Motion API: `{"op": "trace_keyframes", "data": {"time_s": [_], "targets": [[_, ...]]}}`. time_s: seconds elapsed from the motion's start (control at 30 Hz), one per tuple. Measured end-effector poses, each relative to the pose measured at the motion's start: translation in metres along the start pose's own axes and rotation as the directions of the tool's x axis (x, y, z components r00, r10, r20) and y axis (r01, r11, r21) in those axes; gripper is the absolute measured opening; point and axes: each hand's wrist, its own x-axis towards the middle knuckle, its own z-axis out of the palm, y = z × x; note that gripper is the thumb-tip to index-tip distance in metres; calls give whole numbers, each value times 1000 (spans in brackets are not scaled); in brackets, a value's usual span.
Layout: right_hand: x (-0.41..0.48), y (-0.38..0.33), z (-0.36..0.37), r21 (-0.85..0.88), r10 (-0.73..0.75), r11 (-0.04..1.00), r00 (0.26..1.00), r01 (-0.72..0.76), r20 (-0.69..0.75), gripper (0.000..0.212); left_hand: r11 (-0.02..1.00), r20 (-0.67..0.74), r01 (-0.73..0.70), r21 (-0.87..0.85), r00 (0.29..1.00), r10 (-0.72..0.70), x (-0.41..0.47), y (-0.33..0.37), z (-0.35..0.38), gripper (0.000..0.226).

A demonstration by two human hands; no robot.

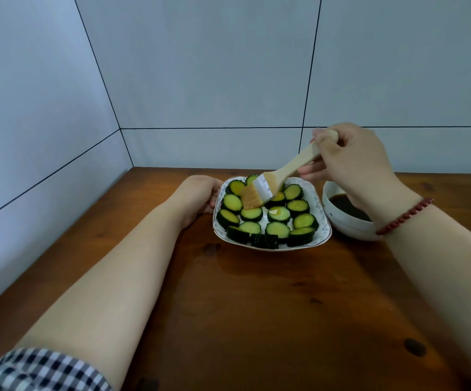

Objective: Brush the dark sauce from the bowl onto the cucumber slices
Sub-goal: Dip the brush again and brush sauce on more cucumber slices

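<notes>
Several green cucumber slices lie on a white patterned plate at the middle of the wooden table. My right hand grips the wooden handle of a pastry brush. The sauce-tinted bristles hover over the slices at the plate's upper left. My left hand holds the plate's left rim. A white bowl with dark sauce stands right of the plate, partly hidden by my right wrist.
The brown wooden table runs into a corner of white tiled walls at the back and left. A red bead bracelet sits on my right wrist. A checked sleeve shows at the bottom left.
</notes>
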Motion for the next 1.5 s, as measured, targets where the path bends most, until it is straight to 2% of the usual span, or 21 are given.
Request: {"op": "trace_keyframes", "data": {"time_s": [0.1,0.23,0.43,0.5,0.67,0.97,1.17,1.23,1.4,1.5], "targets": [[1,-7,-7,-42,-49,998,998,47,-30,29,1000,-11,4,-1,1000,-4,0,0,0,40],[-5,-23,-7,38,-139,989,990,140,-25,36,1000,-6,-9,2,1000,9,-2,0,-1,35],[-23,-34,7,193,-100,979,979,65,178,21,1000,-43,-20,17,999,21,-1,1,0,35],[-27,-32,11,123,-119,988,964,92,240,18,999,-21,-23,31,999,24,-3,1,0,31],[-29,-31,12,-135,-183,962,930,236,319,14,999,-13,-18,42,1000,18,-2,1,0,40],[-27,-41,2,-247,-164,930,908,272,386,16,999,-10,-7,43,1000,8,-2,2,0,42],[-24,-52,-10,-363,-193,875,918,322,348,17,999,-6,-5,32,1000,5,-3,2,1,44],[-23,-54,-13,-335,-212,887,924,319,319,16,1000,1,-6,26,1000,6,-3,2,1,43],[-25,-51,-2,-71,-243,964,955,257,168,18,999,5,-12,32,1000,12,-3,2,2,47],[-31,-40,12,-56,-181,979,963,195,199,17,999,6,-11,45,1000,11,-4,2,1,44]]}}
